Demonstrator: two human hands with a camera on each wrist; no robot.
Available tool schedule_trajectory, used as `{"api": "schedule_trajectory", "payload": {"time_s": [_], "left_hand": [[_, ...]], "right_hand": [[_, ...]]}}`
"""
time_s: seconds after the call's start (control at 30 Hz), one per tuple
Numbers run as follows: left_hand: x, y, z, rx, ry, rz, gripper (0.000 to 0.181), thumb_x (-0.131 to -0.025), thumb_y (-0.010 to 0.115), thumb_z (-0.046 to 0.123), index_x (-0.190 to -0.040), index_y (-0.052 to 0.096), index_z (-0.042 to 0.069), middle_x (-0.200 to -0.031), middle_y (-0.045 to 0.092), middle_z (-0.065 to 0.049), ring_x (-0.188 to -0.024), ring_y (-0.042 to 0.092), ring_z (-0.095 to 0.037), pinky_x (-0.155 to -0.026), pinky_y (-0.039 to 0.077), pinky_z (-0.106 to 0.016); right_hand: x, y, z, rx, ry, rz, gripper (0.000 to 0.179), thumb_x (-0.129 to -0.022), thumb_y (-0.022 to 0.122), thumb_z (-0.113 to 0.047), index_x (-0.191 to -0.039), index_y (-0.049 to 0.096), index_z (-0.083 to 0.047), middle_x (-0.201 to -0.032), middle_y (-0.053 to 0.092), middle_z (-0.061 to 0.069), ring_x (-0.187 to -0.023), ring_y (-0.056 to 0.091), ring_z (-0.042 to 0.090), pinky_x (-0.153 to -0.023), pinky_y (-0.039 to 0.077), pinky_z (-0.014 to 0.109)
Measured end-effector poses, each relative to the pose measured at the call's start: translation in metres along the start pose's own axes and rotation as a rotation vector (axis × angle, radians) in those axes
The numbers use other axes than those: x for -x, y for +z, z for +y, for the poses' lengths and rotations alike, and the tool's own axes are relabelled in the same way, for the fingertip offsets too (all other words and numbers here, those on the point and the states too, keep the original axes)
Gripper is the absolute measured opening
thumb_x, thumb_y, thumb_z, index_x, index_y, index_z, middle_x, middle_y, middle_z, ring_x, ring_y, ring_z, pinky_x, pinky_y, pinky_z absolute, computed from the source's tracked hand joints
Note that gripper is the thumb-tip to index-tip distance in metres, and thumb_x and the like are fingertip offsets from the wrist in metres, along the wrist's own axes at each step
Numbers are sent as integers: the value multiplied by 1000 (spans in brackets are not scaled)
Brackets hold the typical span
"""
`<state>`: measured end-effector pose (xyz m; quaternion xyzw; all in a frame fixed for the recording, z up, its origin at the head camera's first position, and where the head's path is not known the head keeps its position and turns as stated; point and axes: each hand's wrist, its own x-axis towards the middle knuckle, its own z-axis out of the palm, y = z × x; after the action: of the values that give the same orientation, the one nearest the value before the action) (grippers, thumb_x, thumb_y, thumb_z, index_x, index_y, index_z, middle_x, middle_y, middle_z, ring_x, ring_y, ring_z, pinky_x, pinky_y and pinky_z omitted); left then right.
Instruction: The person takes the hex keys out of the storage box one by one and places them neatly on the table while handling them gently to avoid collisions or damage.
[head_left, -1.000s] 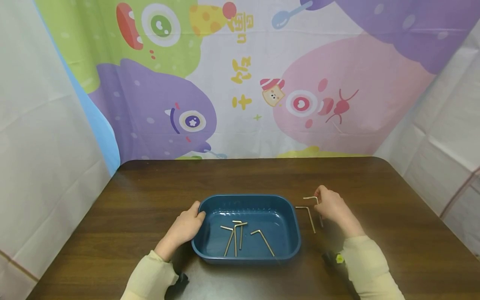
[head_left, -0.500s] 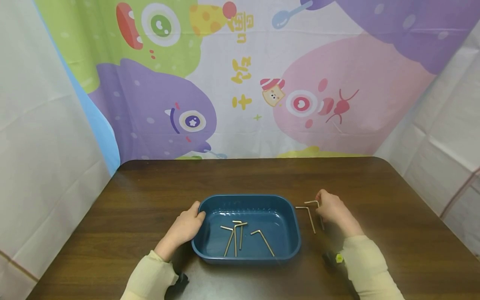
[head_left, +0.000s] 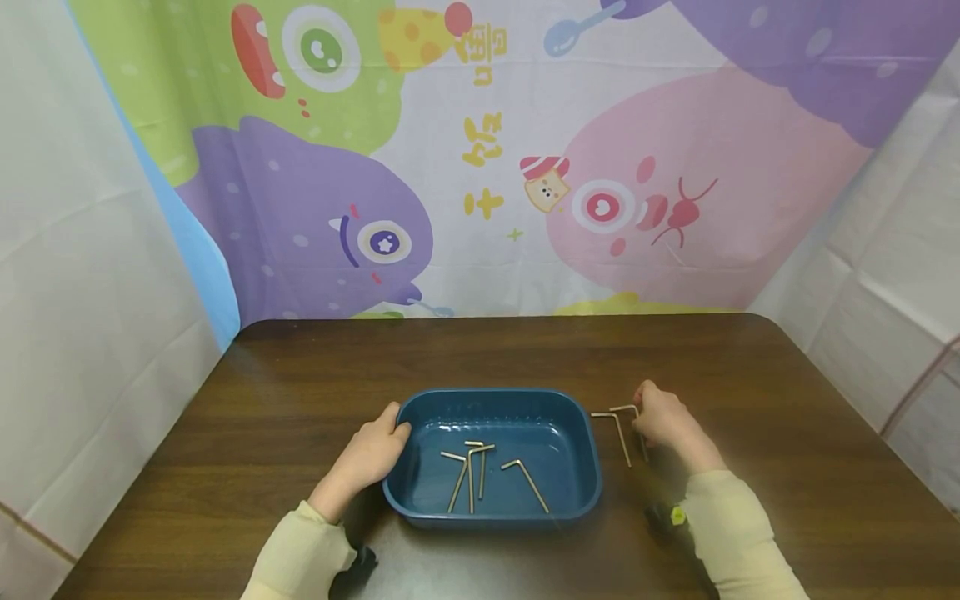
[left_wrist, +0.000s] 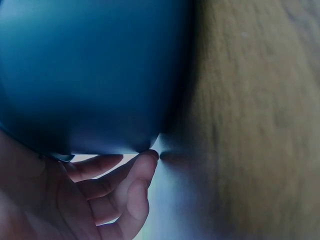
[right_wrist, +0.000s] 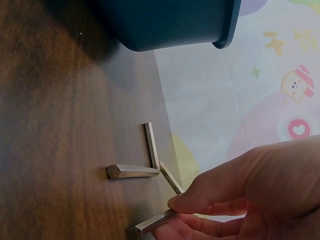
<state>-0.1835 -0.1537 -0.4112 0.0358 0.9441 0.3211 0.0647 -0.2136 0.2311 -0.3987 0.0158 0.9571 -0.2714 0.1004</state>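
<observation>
Left hand (head_left: 377, 447) grips blue tray (head_left: 491, 522); right hand (head_left: 667, 421) pinches hex key (right_wrist: 154, 223) — picking or placing, unclear. Next likely calls for clearing neighbouring key (head_left: 623, 442).

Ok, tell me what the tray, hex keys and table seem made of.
Tray: probably glossy plastic, from its highlights and rounded rim; enamelled metal possible. Hex keys: metal, likely steel, from dull shine on flat facets. Table: wood or laminate, satin, from its brown grain; can't tell which.

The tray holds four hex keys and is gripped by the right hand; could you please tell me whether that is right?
Not quite: the head view shows that the left hand grips the tray, which holds four hex keys; the right hand pinches another key.
</observation>
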Motion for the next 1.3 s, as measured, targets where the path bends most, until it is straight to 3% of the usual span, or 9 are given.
{"api": "schedule_trajectory", "payload": {"time_s": [0.93,1.3], "left_hand": [[-1,2,-2,2,-5,-1,14,-94,37,21,-94,43,8,-67,42,-6,-66,50,-23,-55,40,-33],[0,-1,0,-5,-6,-4,15,-94,37,21,-94,42,8,-67,42,-7,-66,50,-24,-56,40,-34]], "right_hand": [[-4,4,3,12,37,-8,23,-77,58,-2,-95,45,3,-84,54,21,-53,57,18,-52,48,29],[-5,4,3,63,20,4,22,-76,60,-7,-92,47,3,-85,57,23,-50,57,16,-54,46,31]]}}
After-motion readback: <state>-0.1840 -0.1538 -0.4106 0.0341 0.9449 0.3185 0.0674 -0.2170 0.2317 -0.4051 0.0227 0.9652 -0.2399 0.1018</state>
